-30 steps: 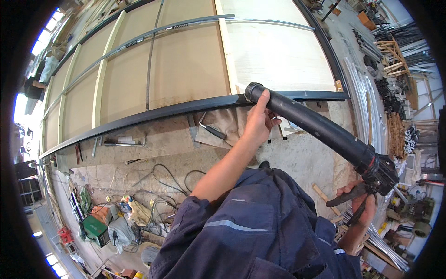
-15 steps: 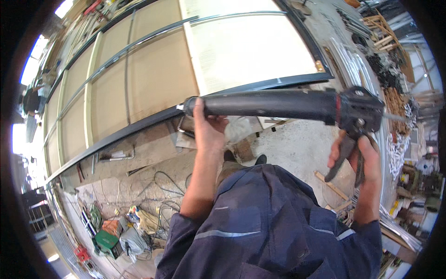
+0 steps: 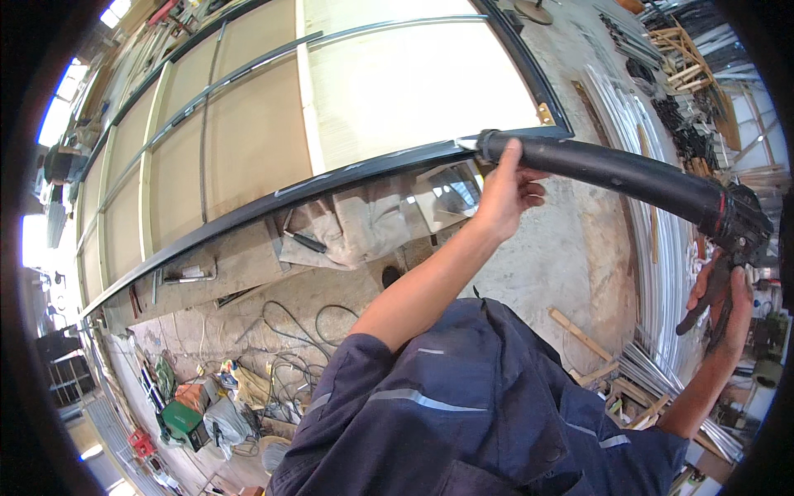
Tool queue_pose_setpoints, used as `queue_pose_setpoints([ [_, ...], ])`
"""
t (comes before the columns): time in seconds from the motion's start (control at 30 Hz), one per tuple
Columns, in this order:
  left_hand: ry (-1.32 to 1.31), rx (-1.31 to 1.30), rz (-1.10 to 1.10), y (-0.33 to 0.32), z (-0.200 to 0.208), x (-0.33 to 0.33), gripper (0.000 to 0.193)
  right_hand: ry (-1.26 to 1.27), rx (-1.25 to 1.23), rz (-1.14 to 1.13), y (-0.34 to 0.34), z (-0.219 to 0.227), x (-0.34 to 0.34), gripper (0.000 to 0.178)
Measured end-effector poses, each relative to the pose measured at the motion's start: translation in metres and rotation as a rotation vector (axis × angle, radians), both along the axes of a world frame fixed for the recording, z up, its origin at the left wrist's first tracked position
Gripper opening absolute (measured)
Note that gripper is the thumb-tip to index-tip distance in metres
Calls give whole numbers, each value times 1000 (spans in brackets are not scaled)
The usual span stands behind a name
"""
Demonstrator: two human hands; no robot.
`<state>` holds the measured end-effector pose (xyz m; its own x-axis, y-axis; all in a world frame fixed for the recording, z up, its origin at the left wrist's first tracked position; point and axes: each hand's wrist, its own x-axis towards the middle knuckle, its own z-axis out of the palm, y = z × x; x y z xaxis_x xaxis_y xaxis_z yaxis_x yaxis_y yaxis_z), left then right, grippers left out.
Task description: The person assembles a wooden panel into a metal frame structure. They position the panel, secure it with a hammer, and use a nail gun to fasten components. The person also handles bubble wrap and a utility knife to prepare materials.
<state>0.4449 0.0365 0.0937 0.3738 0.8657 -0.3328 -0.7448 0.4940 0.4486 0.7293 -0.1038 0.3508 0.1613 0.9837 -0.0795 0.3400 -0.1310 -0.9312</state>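
A long black caulking gun [image 3: 616,171] stretches across from the frame to the right, gripped at both ends. Near its nozzle end my left hand [image 3: 508,192] supports the barrel, thumb on top and fingers underneath. My right hand [image 3: 728,296] is wrapped round the handle and trigger at the far right. The pale nozzle tip [image 3: 468,144] lies at the near black rail of a large panel frame [image 3: 331,178]; whether it touches cannot be made out. Whitish streaks show along that rail. Thin metal strips and pale wooden battens cross the panel's beige and white boards [image 3: 256,132].
A cloth and a black-handled tool [image 3: 306,241] lie beneath the near rail. Cables [image 3: 285,351] tangle on the floor at left, beside a green box [image 3: 185,425] and bags. Long metal bars [image 3: 653,215] lie on the right, with wood pieces [image 3: 581,333] nearer me.
Both my hands have carried the caulking gun to the right, and its nozzle has come up to the rail near the frame's right corner. The gun now slants down toward the right.
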Motion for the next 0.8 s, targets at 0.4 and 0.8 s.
queue_pose_setpoints([
  [0.4, 220, 166, -524, -22, -57, 108, 46, 63, -4, -188, -14, -13, 93, 45],
  [0.8, 925, -329, -304, -160, -281, -93, 36, -148, -27, -125, 24, 13, 129, 41],
])
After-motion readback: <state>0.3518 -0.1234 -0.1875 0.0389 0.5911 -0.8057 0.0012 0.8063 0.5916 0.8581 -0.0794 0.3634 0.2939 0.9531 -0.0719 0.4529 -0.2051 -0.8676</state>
